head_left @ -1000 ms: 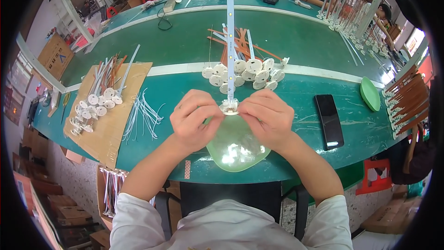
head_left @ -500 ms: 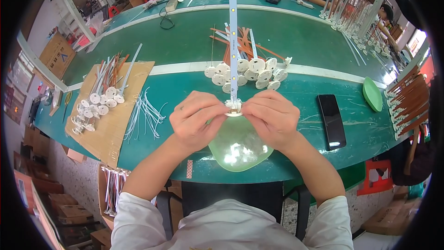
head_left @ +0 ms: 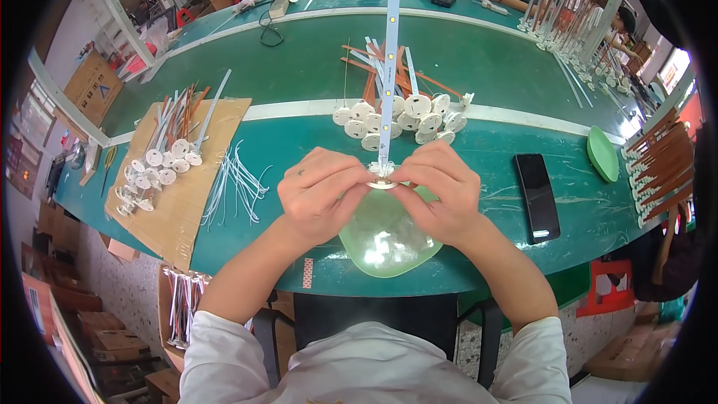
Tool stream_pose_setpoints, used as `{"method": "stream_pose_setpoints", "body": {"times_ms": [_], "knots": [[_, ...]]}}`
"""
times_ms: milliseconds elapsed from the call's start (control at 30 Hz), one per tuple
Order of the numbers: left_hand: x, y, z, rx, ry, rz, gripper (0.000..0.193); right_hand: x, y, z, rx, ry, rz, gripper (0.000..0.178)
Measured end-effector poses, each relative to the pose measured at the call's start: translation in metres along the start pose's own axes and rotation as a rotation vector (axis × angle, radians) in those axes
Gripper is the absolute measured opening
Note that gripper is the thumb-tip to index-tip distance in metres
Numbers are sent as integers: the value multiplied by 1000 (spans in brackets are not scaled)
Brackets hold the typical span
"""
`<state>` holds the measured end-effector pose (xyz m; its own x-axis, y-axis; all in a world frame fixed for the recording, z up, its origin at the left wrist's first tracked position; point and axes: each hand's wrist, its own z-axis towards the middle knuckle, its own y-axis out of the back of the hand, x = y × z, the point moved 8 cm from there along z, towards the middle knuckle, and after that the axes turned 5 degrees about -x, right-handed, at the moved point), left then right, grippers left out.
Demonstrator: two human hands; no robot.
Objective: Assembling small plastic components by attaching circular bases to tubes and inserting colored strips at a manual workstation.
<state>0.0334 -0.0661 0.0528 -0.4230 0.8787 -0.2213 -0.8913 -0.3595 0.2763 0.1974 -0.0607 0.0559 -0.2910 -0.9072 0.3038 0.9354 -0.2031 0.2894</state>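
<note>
Between my two hands is an LED strip (head_left: pixel 389 82) standing up from a round white end cap (head_left: pixel 383 182). My left hand (head_left: pixel 321 185) pinches the left side of the cap with thumb and forefinger. On its right side my right hand (head_left: pixel 440 187) does the same. The strip rises past the top of the picture, with small yellow chips along its pale face. Just below the cap lies a translucent green dish (head_left: pixel 389 236), partly covered by my hands. Beyond my hands, several strips with round white caps (head_left: pixel 417 107) lie in a heap across the white table rail.
A cardboard sheet (head_left: pixel 213 135) at left bears more capped strips, beside loose white wires (head_left: pixel 235 187). A black phone (head_left: pixel 536 198) and another green dish (head_left: pixel 601 153) lie at right. Brown strips (head_left: pixel 662 168) line the right edge. Other people work at the far side.
The LED strip's upper part has tilted to the right, and the cap has shifted slightly right. Both hands keep their pinch on the cap.
</note>
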Motion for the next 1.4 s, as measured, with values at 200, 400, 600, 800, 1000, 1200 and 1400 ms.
{"method": "stream_pose_setpoints", "body": {"times_ms": [200, 400, 600, 800, 1000, 1200, 1400], "knots": [[2, -2, 0, 27, 22, -6, 28, 0, -2, -3, 6, 0, 3, 28], [5, -3, -2, 22, 30, -15, 29, -1, -2, -1, 21, 4, -4, 26], [6, -4, -4, 47, 42, 10, 30, 0, -2, 1, 60, -1, -12, 24], [6, -9, 2, 38, 122, -60, 32, -14, -1, -2, 62, -138, 55, 19], [16, -31, -10, 284, 174, -212, 37, -24, -11, -9, 74, -259, 107, 15], [51, -16, -17, 168, 533, -188, 21, -24, -32, -29, 550, -319, -153, 20], [42, -19, -18, 132, 493, -163, 25, -25, -52, -54, 947, -445, -14, 11]]}}
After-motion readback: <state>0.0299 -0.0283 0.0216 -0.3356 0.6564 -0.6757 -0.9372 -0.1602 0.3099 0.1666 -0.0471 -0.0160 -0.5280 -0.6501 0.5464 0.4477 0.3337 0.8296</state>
